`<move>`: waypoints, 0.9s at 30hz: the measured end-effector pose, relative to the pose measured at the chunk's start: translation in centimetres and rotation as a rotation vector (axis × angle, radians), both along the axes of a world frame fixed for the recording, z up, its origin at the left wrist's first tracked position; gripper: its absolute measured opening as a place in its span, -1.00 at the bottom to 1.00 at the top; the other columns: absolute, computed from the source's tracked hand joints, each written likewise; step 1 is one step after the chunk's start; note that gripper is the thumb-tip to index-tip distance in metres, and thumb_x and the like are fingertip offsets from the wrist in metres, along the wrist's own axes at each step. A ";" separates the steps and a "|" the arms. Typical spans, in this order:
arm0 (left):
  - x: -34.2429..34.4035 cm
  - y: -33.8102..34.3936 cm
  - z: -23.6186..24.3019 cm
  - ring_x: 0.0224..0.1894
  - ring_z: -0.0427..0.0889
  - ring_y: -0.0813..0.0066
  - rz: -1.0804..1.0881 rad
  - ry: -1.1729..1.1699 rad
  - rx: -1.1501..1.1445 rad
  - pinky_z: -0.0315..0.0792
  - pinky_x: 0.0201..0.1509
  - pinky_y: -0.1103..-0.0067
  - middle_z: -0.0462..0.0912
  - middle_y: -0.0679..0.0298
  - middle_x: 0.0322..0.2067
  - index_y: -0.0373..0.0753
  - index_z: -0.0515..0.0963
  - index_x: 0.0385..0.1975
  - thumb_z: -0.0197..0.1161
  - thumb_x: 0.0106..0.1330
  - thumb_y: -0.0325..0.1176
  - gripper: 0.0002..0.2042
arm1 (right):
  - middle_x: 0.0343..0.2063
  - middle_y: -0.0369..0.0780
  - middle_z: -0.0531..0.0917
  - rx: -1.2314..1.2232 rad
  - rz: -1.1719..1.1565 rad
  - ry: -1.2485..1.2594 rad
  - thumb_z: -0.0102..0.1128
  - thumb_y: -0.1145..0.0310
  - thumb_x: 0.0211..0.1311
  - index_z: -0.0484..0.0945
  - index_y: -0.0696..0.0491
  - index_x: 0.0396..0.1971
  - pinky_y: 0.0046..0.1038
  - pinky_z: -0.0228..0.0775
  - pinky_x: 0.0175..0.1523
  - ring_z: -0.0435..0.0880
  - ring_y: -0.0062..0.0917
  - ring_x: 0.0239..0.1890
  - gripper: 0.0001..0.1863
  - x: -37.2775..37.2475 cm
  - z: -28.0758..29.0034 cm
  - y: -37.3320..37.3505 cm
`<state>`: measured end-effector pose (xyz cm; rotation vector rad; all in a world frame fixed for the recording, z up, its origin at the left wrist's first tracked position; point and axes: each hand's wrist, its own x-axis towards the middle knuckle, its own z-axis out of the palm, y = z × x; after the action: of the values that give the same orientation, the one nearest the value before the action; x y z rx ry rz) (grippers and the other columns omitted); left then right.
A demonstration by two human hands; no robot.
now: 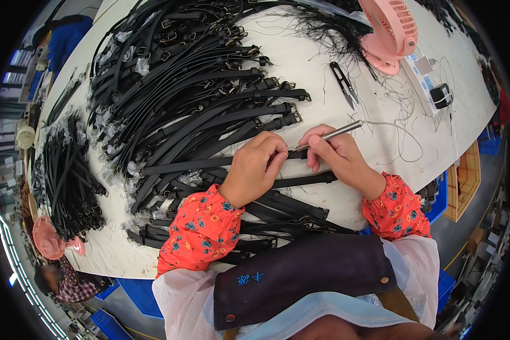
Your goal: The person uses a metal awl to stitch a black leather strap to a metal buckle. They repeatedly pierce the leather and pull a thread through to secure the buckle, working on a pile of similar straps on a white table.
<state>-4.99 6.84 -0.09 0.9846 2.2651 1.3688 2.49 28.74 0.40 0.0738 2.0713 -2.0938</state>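
My left hand (254, 169) is closed, pinching a black belt (192, 165) whose strap runs out to the left. My right hand (339, 157) grips a slim silver pen-shaped tool (345, 129), with a thin cord trailing from its back end. The tool's tip points left, at the belt between my two hands. Fingers of my right hand also lie against the belt's end. Beneath and beyond my hands lies a big pile of black belts (175, 122) with metal buckles, some wrapped in clear plastic.
Black thread snips (343, 85) lie beyond my right hand. A pink fan (388, 39), a power strip (422, 79) with a black plug (441, 96) and a heap of black threads (334, 34) are farther off. Another belt bundle (71, 175) and pink fan (49, 238) sit left.
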 end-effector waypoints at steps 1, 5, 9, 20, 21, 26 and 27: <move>0.0 -0.1 0.4 -0.27 0.63 0.17 0.003 -0.055 -0.001 0.52 -0.22 0.42 0.61 0.19 -0.24 -0.31 0.55 -0.29 0.30 0.29 -0.52 -0.93 | -0.52 -0.29 0.62 0.000 0.002 0.004 -0.02 0.18 0.61 0.61 0.19 -0.14 -0.61 0.46 -0.35 0.60 -0.69 -0.50 -0.64 0.0 0.0 0.0; 0.3 0.0 0.4 -0.19 0.62 0.19 0.083 0.043 0.051 0.52 -0.16 0.44 0.61 0.22 -0.20 -0.28 0.56 -0.28 0.37 0.23 -0.50 -0.87 | -0.52 -0.29 0.62 -0.036 -0.045 0.041 -0.03 0.18 0.62 0.59 0.19 -0.11 -0.60 0.45 -0.34 0.60 -0.69 -0.49 -0.64 0.1 -0.3 0.2; -0.2 -0.4 0.2 -0.19 0.58 0.21 -0.023 0.434 -0.057 0.48 -0.07 0.41 0.63 0.26 -0.22 -0.26 0.58 -0.29 0.41 0.18 -0.49 -0.84 | -0.51 -0.28 0.63 -0.017 -0.096 0.113 -0.04 0.15 0.62 0.56 0.19 -0.09 -0.60 0.45 -0.31 0.60 -0.67 -0.47 -0.63 -0.1 -0.5 0.3; 0.3 -0.8 -0.4 -0.40 0.57 0.34 -0.062 0.178 -0.023 0.46 -0.37 0.52 0.61 0.24 -0.22 -0.30 0.55 -0.35 0.43 0.17 -0.58 -0.84 | -0.45 -0.26 0.65 -0.067 -0.126 0.158 -0.06 0.14 0.64 0.53 0.17 -0.03 -0.59 0.44 -0.21 0.60 -0.66 -0.41 -0.62 -0.2 -0.4 0.2; 0.3 -0.7 -0.2 -0.42 0.56 0.36 -0.039 0.111 -0.029 0.47 -0.37 0.52 0.60 0.23 -0.20 -0.30 0.56 -0.33 0.43 0.18 -0.58 -0.84 | -0.44 -0.26 0.65 -0.071 -0.128 0.152 -0.06 0.14 0.64 0.53 0.18 -0.03 -0.59 0.44 -0.21 0.60 -0.66 -0.40 -0.62 -0.1 -0.4 0.3; 0.4 -0.3 1.1 -0.42 0.56 0.45 0.015 -0.035 -0.043 0.51 -0.32 0.53 0.55 0.22 -0.09 -0.30 0.60 -0.21 0.43 0.19 -0.58 -0.80 | -0.45 -0.26 0.66 -0.093 -0.148 0.170 -0.05 0.12 0.63 0.54 0.17 -0.04 -0.57 0.46 -0.19 0.61 -0.66 -0.42 -0.62 -0.1 -0.6 0.3; 0.5 -0.3 0.9 -0.41 0.57 0.42 0.012 0.014 -0.041 0.52 -0.31 0.53 0.56 0.21 -0.11 -0.30 0.61 -0.20 0.43 0.19 -0.58 -0.79 | -0.47 -0.27 0.66 -0.108 -0.150 0.173 -0.05 0.12 0.63 0.54 0.17 -0.04 -0.57 0.46 -0.19 0.61 -0.66 -0.44 -0.62 0.0 -0.8 0.3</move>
<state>-4.48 6.53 0.82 0.9720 2.3041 1.3184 2.48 29.00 -0.35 0.0343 2.1016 -2.3760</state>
